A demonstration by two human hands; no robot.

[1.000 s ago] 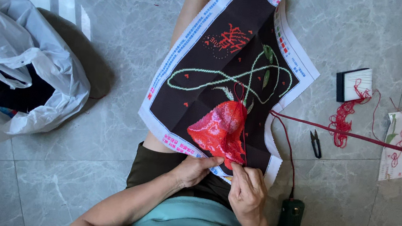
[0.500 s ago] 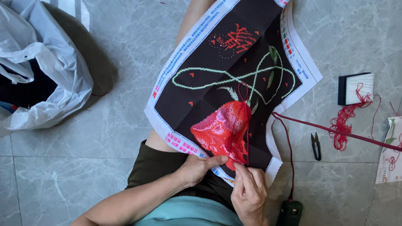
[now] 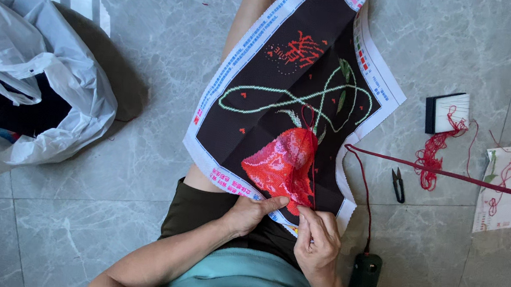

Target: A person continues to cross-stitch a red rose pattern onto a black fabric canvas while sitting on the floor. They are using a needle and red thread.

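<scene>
Head view: I sit on the grey tiled floor (image 3: 140, 170) with the black cross-stitch cloth (image 3: 284, 109) spread along my leg, its white printed border hanging over the knee side. My left hand (image 3: 253, 212) grips the near edge of the cloth, thumb on top and the other fingers curled beneath, clamped on the fabric just below the red stitched flower (image 3: 281, 165). My right hand (image 3: 316, 240) sits just beside it at the flower's lower tip, fingertips (image 3: 306, 212) pinched together; I judge they hold a needle, but it is too small to see, so I cannot tell. A red thread (image 3: 314, 149) runs up across the flower from that pinch. To stitch well here, I judge the left hand should keep the cloth taut and flat while the right pulls the thread straight, without snagging finished stitches. Both forearms angle inward from my lap, wrists low, palms facing the cloth. Off to my right lie small black snips (image 3: 398, 183), a tangle of red floss (image 3: 432, 160), a paper pattern sheet (image 3: 504, 186); to my left, a white plastic bag (image 3: 43, 79).
</scene>
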